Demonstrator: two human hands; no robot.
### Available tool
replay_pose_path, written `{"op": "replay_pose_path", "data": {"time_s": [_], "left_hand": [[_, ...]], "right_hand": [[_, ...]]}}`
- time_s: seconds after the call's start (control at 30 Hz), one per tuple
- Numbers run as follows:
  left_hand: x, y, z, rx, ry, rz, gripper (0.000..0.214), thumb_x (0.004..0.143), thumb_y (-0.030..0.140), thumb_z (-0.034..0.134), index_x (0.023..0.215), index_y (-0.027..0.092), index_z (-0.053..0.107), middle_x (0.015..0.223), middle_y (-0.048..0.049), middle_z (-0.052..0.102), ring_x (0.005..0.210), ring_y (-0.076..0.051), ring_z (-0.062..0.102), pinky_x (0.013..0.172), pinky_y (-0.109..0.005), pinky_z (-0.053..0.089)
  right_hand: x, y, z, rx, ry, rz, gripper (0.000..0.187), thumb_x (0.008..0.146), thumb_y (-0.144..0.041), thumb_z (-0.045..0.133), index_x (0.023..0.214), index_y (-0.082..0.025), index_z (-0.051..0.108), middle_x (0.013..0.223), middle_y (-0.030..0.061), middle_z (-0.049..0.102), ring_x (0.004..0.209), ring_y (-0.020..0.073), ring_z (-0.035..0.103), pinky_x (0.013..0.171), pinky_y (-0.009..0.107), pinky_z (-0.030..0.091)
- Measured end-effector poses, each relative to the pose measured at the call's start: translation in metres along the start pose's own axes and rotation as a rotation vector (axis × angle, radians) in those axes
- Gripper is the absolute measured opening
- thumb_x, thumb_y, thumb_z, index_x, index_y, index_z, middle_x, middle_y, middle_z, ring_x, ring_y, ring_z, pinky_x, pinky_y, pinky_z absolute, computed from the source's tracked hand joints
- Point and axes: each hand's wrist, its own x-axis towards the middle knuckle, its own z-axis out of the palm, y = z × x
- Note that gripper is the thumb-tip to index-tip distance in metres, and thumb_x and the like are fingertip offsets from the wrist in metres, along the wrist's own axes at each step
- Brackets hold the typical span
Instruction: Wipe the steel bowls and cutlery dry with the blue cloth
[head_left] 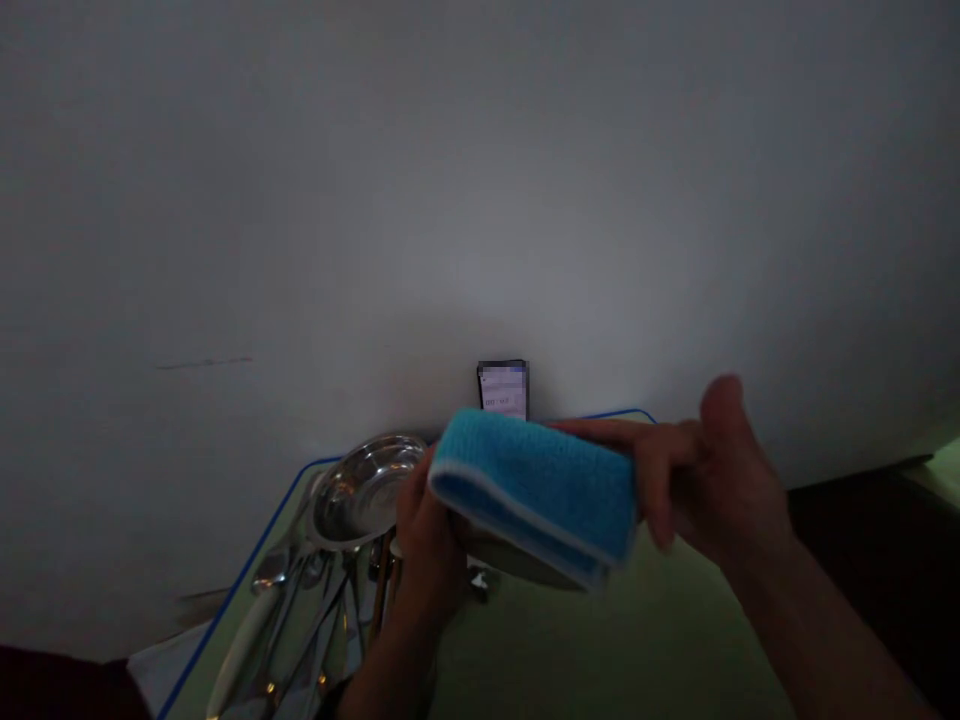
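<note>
A folded blue cloth (540, 480) with a pale edge is held up over the table, its loop opening toward me. My left hand (433, 540) is closed around its left end. At the right end is my right hand (705, 480), thumb raised and fingers apart; one finger reaches behind the cloth's upper edge and another hangs down beside its end. Under the cloth shows the rounded edge of a greyish thing (517, 562), mostly hidden, perhaps a dish. I cannot tell whether my left hand grips that as well.
A shiny metal bowl (367, 495) stands at the table's back left. Several spoons and other utensils (315, 620) lie in front of it. A phone (504, 390) leans against the grey wall (480, 200). The green table (630, 650) has a blue edge.
</note>
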Motion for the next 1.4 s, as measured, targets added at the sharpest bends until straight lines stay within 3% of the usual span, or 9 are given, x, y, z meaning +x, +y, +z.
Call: {"op": "replay_pose_path", "data": {"time_s": [0.17, 0.27, 0.37, 0.53, 0.77, 1.07, 1.17, 1.33, 1.4], "left_hand": [[0.028, 0.015, -0.016, 0.032, -0.051, -0.1, 0.034, 0.075, 0.05, 0.053, 0.064, 0.018, 0.058, 0.058, 0.0014, 0.052, 0.056, -0.013, 0.048, 0.051, -0.022, 0.039], [0.034, 0.004, -0.027, 0.195, -0.204, -0.084, 0.034, 0.078, 0.048, 0.053, 0.065, 0.017, 0.059, 0.059, 0.0018, 0.053, 0.057, -0.012, 0.049, 0.052, -0.021, 0.037], [0.039, -0.001, -0.034, 0.222, -0.281, -0.088, 0.033, 0.079, 0.048, 0.052, 0.069, 0.017, 0.06, 0.058, 0.0017, 0.054, 0.054, -0.011, 0.048, 0.05, -0.021, 0.036], [0.043, 0.003, -0.042, 0.226, -0.181, -0.105, 0.038, 0.076, 0.049, 0.055, 0.057, 0.016, 0.054, 0.048, 0.0033, 0.046, 0.047, -0.009, 0.042, 0.044, -0.02, 0.032], [0.049, -0.002, -0.044, -0.051, 0.037, -0.32, 0.038, 0.071, 0.052, 0.059, 0.059, 0.017, 0.054, 0.047, 0.0045, 0.049, 0.042, -0.009, 0.044, 0.042, -0.021, 0.033], [0.057, -0.006, -0.041, -0.061, 0.208, -0.321, 0.031, 0.075, 0.048, 0.054, 0.07, 0.019, 0.061, 0.059, 0.0001, 0.06, 0.055, -0.014, 0.055, 0.047, -0.024, 0.04], [0.053, -0.007, -0.036, -0.05, 0.113, -0.304, 0.035, 0.08, 0.048, 0.045, 0.068, 0.019, 0.06, 0.062, -0.0011, 0.061, 0.058, -0.016, 0.057, 0.049, -0.025, 0.042], [0.034, 0.014, -0.019, 0.218, -0.345, -0.034, 0.034, 0.077, 0.046, 0.053, 0.059, 0.019, 0.06, 0.054, 0.0014, 0.057, 0.053, -0.012, 0.051, 0.046, -0.021, 0.038], [0.028, 0.023, -0.014, 0.303, -0.412, 0.011, 0.035, 0.079, 0.045, 0.051, 0.059, 0.018, 0.061, 0.053, 0.0007, 0.058, 0.051, -0.012, 0.049, 0.045, -0.021, 0.036]], "right_hand": [[0.028, 0.0, -0.001, -0.055, 0.044, 0.244, 0.024, 0.072, -0.041, 0.065, 0.075, -0.02, 0.053, 0.062, -0.0052, 0.054, 0.05, 0.007, 0.048, 0.044, 0.018, 0.038], [0.033, 0.016, 0.004, -0.195, -0.192, 0.327, 0.031, 0.07, -0.039, 0.068, 0.093, -0.021, 0.056, 0.081, -0.0016, 0.06, 0.066, 0.0099, 0.056, 0.055, 0.02, 0.046], [0.037, 0.029, 0.01, -0.217, -0.318, 0.419, 0.026, 0.078, -0.043, 0.057, 0.086, -0.018, 0.059, 0.076, -0.0003, 0.06, 0.062, 0.0092, 0.055, 0.054, 0.02, 0.046], [0.045, 0.047, 0.025, -0.046, -0.058, 0.472, 0.03, 0.079, -0.047, 0.055, 0.078, -0.017, 0.056, 0.064, -0.0019, 0.054, 0.051, 0.0068, 0.049, 0.044, 0.017, 0.041], [0.05, 0.064, 0.035, 0.088, 0.197, 0.404, 0.035, 0.076, -0.052, 0.056, 0.071, -0.018, 0.054, 0.053, -0.0048, 0.046, 0.044, 0.0065, 0.042, 0.039, 0.017, 0.036], [0.054, 0.067, 0.028, 0.124, 0.324, 0.356, 0.041, 0.075, -0.057, 0.053, 0.062, -0.018, 0.055, 0.048, -0.0045, 0.047, 0.042, 0.0065, 0.041, 0.04, 0.018, 0.034], [0.051, 0.059, 0.014, 0.057, 0.303, 0.37, 0.039, 0.076, -0.056, 0.053, 0.066, -0.018, 0.06, 0.049, -0.0033, 0.052, 0.04, 0.0073, 0.044, 0.039, 0.019, 0.035], [0.034, 0.037, -0.008, -0.109, 0.174, 0.351, 0.034, 0.076, -0.049, 0.056, 0.065, -0.017, 0.059, 0.052, -0.0019, 0.052, 0.041, 0.0074, 0.045, 0.035, 0.018, 0.034], [0.029, 0.028, -0.012, -0.164, 0.094, 0.346, 0.032, 0.077, -0.047, 0.057, 0.065, -0.017, 0.059, 0.054, -0.0016, 0.054, 0.042, 0.0072, 0.046, 0.036, 0.017, 0.035]]}}
